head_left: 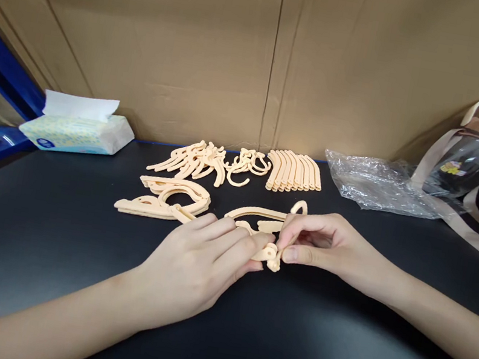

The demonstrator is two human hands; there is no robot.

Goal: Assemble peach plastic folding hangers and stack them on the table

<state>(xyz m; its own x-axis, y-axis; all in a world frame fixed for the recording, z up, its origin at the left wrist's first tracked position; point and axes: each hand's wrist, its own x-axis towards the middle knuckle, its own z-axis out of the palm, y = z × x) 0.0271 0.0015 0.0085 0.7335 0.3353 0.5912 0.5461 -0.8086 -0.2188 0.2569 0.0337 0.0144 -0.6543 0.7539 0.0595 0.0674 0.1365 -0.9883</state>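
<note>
My left hand (203, 259) is closed on a cream plastic hanger arm (271, 252), whose rounded end sticks out past the fingertips. My right hand (324, 249) pinches a cream hanger hook (300, 207) between thumb and fingers; its curved top rises above the hand. Hook base and arm end meet between both hands, but fingers hide how they join. Just behind lie more cream hanger arms (257, 212), partly covered by the hands. Left of these are folded hangers (147, 207), stacked on the black table.
Loose hanger arms (194, 160), a pile of hooks (249, 161) and a row of curved arms (293, 173) lie along the back. A tissue pack (77, 131) stands left. Clear plastic wrap (372, 183) and a strapped water bottle (472, 163) are right. Cardboard (175, 40) walls the back.
</note>
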